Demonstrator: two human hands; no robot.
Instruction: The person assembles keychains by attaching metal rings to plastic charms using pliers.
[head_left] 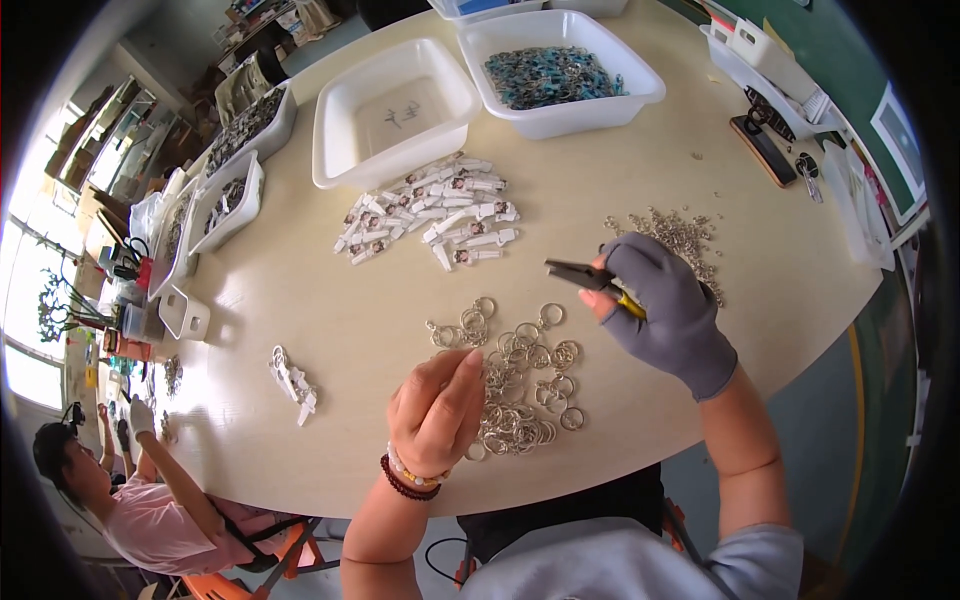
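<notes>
My right hand (665, 300), in a grey fingerless glove, grips dark-jawed pliers (573, 273) with yellow handles. Their jaws point left over bare table. Beyond that hand lies a scatter of tiny metal pieces (690, 235), partly hidden by the glove. My left hand (437, 412), bare with bead bracelets at the wrist, has its fingers curled together; whatever they may hold is hidden. It hovers at the left edge of a heap of silver key rings (515, 425), some with short chains. Farther off is a pile of white tags (430, 210) with small printed pictures.
Behind the tags stand a white plastic tub (335, 150) and another tub (640, 95) holding blue-green pieces. A small white cluster (292, 385) lies at left. A phone (762, 150) and keys rest at far right. At lower left sits another person (160, 520).
</notes>
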